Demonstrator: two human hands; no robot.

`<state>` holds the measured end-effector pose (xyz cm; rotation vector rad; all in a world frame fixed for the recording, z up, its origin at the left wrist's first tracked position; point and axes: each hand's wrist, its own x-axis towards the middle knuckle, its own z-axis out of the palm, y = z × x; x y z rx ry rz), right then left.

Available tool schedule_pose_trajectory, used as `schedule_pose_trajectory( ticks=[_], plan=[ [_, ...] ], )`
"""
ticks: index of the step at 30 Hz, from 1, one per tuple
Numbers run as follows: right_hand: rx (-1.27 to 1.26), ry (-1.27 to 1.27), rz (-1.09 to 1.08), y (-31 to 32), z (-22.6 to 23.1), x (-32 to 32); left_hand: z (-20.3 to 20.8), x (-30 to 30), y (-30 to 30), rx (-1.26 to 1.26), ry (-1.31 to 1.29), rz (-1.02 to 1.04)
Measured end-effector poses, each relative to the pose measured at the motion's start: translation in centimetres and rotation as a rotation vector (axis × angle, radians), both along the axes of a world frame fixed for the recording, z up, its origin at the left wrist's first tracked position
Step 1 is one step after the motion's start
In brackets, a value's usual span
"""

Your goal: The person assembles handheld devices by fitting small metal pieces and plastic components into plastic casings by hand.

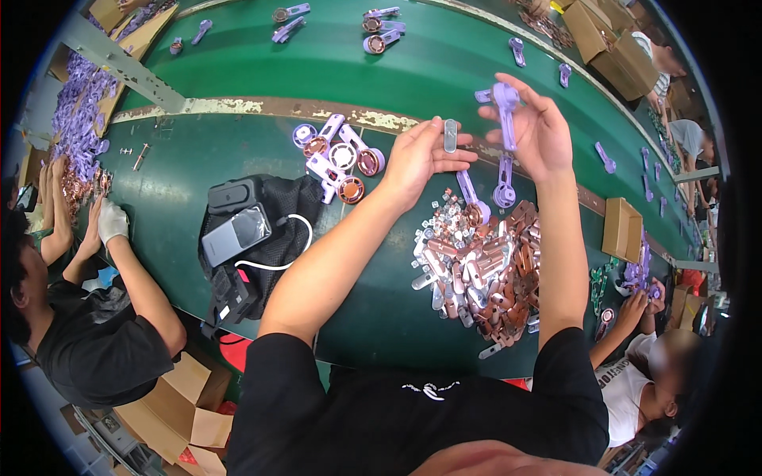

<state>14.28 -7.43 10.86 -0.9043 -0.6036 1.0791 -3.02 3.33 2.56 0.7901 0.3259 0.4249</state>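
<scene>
My left hand [413,163] holds a small oblong clear-grey plate [450,136] upright at its fingertips, near the table's far edge. In my right hand [541,133] is a purple handheld fan part [506,115], pinched between thumb and fingers, its round end up and slightly blurred. Just below the hands, two more fan parts, one purple [504,184] and one with a coppery round end [473,200], lie by a heap of oblong brown and silvery plates [492,270]. Left of my left hand lies a cluster of purple fan parts [343,155] with white and copper rings.
A black bag [298,208] carries a power bank [236,234] with a white cable. Beyond the table edge runs a green conveyor belt [333,71] bearing scattered fan parts. Co-workers sit left and right; a small cardboard box [622,230] stands at right.
</scene>
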Motion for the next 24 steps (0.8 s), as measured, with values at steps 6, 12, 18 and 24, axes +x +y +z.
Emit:
schedule_pose_trajectory(
  ticks=[6, 12, 18, 24],
  plan=[
    [-0.202, -1.158, -0.199, 0.0, -1.3, -2.3, -0.3, 0.0, 0.3, -0.023, -0.022, 0.001],
    [-0.219, -1.426, -0.223, 0.1, -2.4, -4.2, -0.5, 0.2, -0.1, -0.035, -0.042, 0.013],
    [-0.260, -1.501, -0.286, 0.4, -2.8, -4.3, -0.7, 0.3, -0.4, -0.002, -0.017, 0.028],
    [-0.304, -1.466, -0.379, 0.8, -3.4, -5.2, -1.0, 0.4, -0.6, 0.053, -0.052, 0.051]
  ],
)
